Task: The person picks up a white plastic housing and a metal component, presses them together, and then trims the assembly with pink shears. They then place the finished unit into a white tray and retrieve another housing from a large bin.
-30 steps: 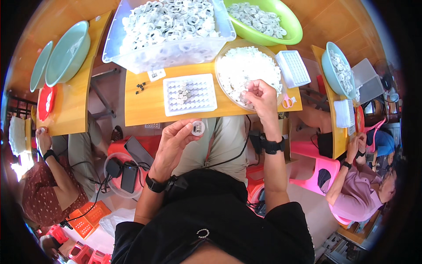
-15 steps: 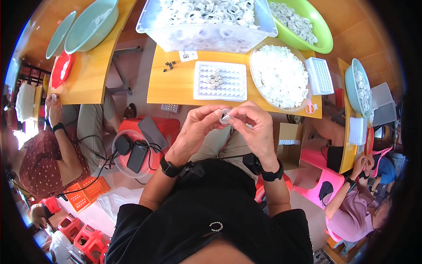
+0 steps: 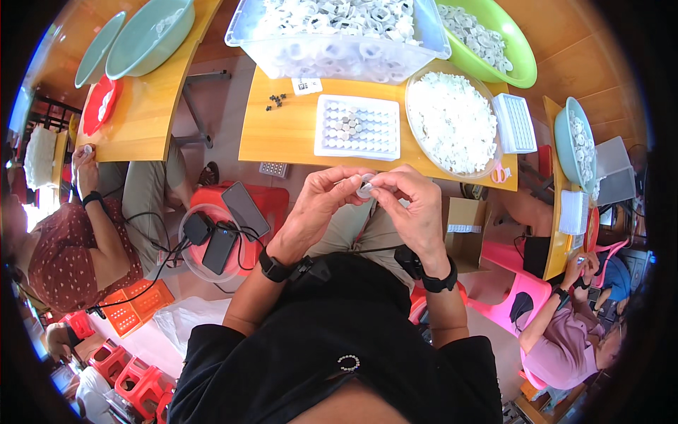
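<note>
Just past the near edge of the wooden table, my left hand and my right hand meet around a small round whitish plastic part. Thumbs and fingertips of both pinch it, partly covering it. Beyond them lies a white tray with rows of small white round pieces, several grey metallic discs heaped on top. To its right, a clear shallow bowl is full of tiny white plastic pieces.
A big clear bin of ring-shaped parts and a green basin stand at the back. Small black pieces lie at the left; pink scissors rest at the right edge. People work at tables on both sides; a red stool holds phones.
My hands stay pinched on the round part, with slight finger movement and the part tilted a little differently. The whole view has shifted slightly.
</note>
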A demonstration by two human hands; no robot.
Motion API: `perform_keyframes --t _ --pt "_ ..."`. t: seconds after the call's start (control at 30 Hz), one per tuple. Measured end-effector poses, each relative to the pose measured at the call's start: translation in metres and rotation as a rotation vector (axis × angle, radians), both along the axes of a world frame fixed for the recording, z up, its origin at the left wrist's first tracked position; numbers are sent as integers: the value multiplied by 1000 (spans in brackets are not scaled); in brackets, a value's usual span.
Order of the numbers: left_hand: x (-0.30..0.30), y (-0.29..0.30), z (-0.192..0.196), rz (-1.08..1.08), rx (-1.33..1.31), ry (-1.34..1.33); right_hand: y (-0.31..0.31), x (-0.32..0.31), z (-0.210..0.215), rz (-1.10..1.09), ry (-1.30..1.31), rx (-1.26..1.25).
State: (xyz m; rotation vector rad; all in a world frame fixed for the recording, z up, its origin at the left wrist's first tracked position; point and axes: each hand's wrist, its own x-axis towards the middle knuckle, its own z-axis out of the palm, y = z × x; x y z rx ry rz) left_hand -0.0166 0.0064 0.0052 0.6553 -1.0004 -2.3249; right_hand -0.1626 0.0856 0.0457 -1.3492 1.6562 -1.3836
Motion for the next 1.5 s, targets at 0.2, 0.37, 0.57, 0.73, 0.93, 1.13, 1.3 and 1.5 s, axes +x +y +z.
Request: perform_keyframes --t 0.2,0.37,0.57,0.73,0.93,1.13,1.3,1.5 --pt "-1 1 1 -28 -44 -20 2 -1 3 22 39 54" --pt "-3 1 5 -47 -69 -55 4 -5 4 15 -78 101" --pt "-2 2 2 -76 1 -40 5 -7 0 61 -85 93" --pt "-3 3 -3 -79 8 -31 8 -3 -2 24 -5 84" --pt "-7 7 2 -22 -68 -37 6 -1 -10 -34 80 25" --pt "-10 5 -4 11 -117 -42 4 2 -14 -77 35 -33" --pt "-16 3 0 28 -132 -81 6 -4 -23 -170 -368 12" --pt "-21 4 -2 92 -358 -162 3 -2 -25 -160 -483 157"
